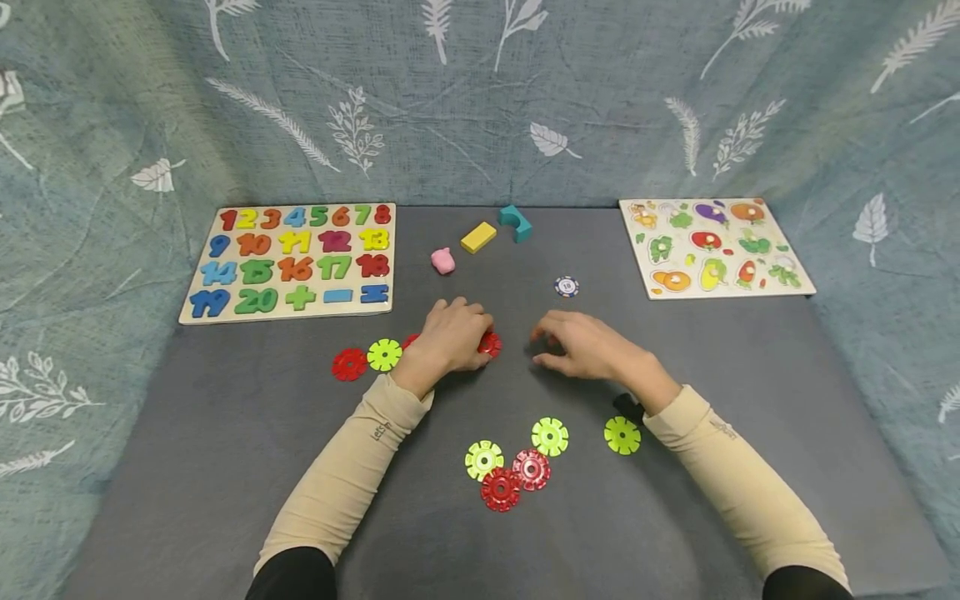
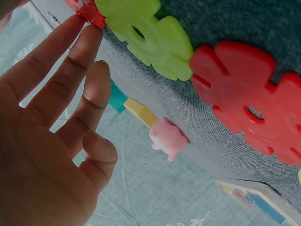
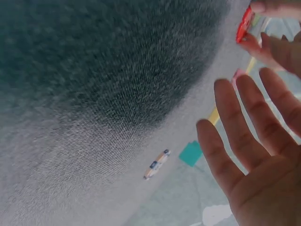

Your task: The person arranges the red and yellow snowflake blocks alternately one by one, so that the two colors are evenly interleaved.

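Observation:
My left hand pinches a red slotted plastic disc between its fingers and thumb at the right end of a row. In the left wrist view a lime disc and another red disc follow it edge to edge; my hand covers part of this row in the head view. Farther left lie a lime disc and a red disc. To the right of the pinched disc, my right hand hovers over the table, fingers loosely bent, holding nothing.
Nearer me lie two red discs and several lime discs. Behind the hands are a pink pig figure, yellow block, teal arch and poker chip. A number puzzle and vegetable puzzle flank them.

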{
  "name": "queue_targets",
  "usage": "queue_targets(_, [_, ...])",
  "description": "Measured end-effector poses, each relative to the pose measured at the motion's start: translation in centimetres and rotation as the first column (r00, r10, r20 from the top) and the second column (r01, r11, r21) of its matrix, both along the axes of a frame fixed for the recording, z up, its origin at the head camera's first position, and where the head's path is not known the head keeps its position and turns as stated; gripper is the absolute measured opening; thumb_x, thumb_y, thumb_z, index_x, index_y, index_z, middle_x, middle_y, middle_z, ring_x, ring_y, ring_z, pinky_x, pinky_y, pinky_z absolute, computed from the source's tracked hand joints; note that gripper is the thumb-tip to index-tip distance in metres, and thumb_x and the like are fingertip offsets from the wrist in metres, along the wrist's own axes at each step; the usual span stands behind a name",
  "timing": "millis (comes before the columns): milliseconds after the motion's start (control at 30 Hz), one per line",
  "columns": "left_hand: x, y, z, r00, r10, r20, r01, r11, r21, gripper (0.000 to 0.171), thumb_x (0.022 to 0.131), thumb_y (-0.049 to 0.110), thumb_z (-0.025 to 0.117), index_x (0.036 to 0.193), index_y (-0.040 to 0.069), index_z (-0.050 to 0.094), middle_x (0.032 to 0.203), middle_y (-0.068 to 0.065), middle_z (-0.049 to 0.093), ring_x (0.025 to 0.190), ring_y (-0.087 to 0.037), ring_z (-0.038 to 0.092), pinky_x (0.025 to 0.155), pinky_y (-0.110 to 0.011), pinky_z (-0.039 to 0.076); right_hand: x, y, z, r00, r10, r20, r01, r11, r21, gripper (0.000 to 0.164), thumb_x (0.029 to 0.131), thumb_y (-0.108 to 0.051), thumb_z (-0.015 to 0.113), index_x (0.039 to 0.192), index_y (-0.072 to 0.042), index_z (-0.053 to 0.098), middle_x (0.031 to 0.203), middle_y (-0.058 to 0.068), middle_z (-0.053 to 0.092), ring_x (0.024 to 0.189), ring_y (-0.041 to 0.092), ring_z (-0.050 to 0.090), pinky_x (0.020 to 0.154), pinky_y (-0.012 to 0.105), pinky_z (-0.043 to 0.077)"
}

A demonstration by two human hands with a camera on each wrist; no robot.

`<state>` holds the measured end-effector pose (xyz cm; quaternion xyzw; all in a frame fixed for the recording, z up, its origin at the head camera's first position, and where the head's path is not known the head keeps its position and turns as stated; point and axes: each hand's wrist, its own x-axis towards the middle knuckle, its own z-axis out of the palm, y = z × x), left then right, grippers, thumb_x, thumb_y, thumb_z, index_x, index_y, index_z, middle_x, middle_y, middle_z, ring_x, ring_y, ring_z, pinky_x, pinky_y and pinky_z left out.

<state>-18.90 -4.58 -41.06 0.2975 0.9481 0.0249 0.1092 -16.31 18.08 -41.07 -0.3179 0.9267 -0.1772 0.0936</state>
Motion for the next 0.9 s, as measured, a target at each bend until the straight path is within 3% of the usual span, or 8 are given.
queue_targets(300, [0.1,-0.1,0.1,1.0,0.011,0.02,-0.011,1.0,0.006,0.04,0.082,0.034,0.074,0.116,0.015,0.067,0.109,-0.005,0.066,0.097,-0.025,0.054,0.079,-0.04,0.041,2.6,-0.1,0.2,0.988,0.122,0.098,-0.133,0.985,0.11,0.036,0.078,-0.031,0.076,0.108,-0.015,0.064,0.101,-0.002,0.064,0.088,0.012,0.061,0.08,0.034,0.051])
queue_targets(533, [0.2,-0.2,0.3,0.999,0.012,0.03,-0.012,1.0,0.004,0.042,0.083,0.034,0.074,0.118,0.014,0.067,0.111,-0.006,0.066,0.098,-0.025,0.054,0.08,-0.04,0.043,4.8,-0.5,0.4,0.969,0.198,0.151,-0.224,0.958,0.181,0.051,0.065,-0.025,0.078,0.113,-0.02,0.061,0.102,-0.004,0.058,0.078,0.013,0.054,0.075,0.035,0.049])
queue_targets(900, [0.1,-0.1,0.1,0.998,0.007,0.055,-0.008,1.0,0.018,0.043,0.083,0.035,0.074,0.12,0.013,0.065,0.114,-0.006,0.065,0.1,-0.025,0.055,0.082,-0.04,0.044,7.5,-0.7,0.1,0.946,0.322,0.046,-0.323,0.914,0.244,0.059,0.057,-0.027,0.082,0.111,-0.025,0.06,0.107,-0.002,0.051,0.087,0.012,0.052,0.082,0.038,0.047])
